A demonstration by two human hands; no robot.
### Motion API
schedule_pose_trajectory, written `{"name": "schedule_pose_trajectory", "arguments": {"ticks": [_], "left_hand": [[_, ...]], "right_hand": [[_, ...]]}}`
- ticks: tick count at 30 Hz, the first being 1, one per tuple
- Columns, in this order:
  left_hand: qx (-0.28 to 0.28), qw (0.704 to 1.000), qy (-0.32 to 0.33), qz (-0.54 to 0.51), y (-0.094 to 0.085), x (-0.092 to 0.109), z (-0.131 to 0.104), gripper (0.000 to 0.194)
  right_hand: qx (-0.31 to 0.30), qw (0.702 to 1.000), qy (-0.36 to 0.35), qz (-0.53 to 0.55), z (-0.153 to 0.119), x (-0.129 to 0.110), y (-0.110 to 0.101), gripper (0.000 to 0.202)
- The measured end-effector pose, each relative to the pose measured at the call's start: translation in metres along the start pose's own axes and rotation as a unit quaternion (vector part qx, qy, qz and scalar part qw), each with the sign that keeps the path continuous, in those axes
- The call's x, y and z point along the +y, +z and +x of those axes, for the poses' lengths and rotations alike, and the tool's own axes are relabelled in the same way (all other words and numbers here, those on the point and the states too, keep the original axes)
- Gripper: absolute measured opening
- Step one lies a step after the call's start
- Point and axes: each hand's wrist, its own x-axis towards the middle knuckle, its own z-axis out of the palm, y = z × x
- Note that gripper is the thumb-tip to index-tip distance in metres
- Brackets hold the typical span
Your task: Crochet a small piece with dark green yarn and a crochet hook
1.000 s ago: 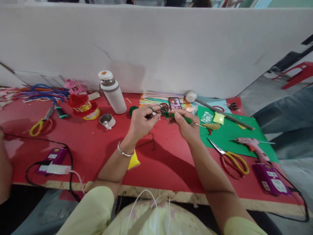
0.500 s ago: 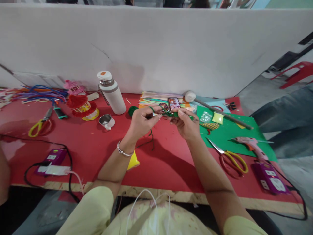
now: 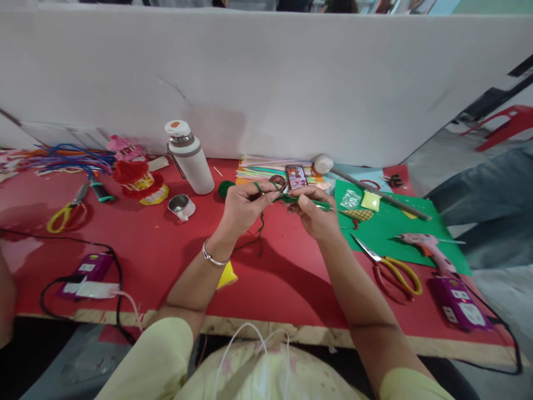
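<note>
My left hand (image 3: 245,206) is closed, pinching green yarn (image 3: 262,222) between thumb and fingers, with a strand looped over the forefinger. A loose tail hangs below it to the table. Close by on the right, my right hand (image 3: 320,215) grips a green-handled crochet hook (image 3: 321,205), its tip pointing at the yarn by my left thumb. The small worked stitches between the hands are partly hidden by fingers. Just left of my left hand lies a green yarn ball (image 3: 225,190). Behind both hands, a phone (image 3: 297,176) shows a picture.
A white thermos (image 3: 192,164) and metal cup (image 3: 181,208) stand at left. Scissors (image 3: 397,273), a pink glue gun (image 3: 431,247) and a purple power strip (image 3: 460,305) lie at right. A yellow packet (image 3: 227,276) rests under my left forearm. A white board (image 3: 266,83) rises behind the table.
My left fingertips have moved slightly right and the thumb now sits nearer the right hand. The hook has turned a little, showing more green handle. The hanging yarn has shifted.
</note>
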Motion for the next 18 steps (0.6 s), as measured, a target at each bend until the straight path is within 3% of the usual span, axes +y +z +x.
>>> {"name": "schedule_pose_trajectory", "arguments": {"ticks": [6, 12, 18], "left_hand": [[0.016, 1.000, 0.000, -0.015, 0.002, -0.006, -0.001, 0.015], [0.013, 0.994, -0.064, -0.084, 0.005, -0.009, 0.002, 0.021], [0.014, 0.986, -0.088, -0.138, 0.006, -0.003, 0.004, 0.024]], "right_hand": [[0.018, 1.000, 0.002, -0.012, -0.001, 0.000, 0.001, 0.028], [-0.001, 1.000, 0.000, -0.026, 0.001, 0.004, -0.002, 0.027], [-0.017, 0.999, 0.031, -0.028, 0.001, 0.002, -0.005, 0.021]]}}
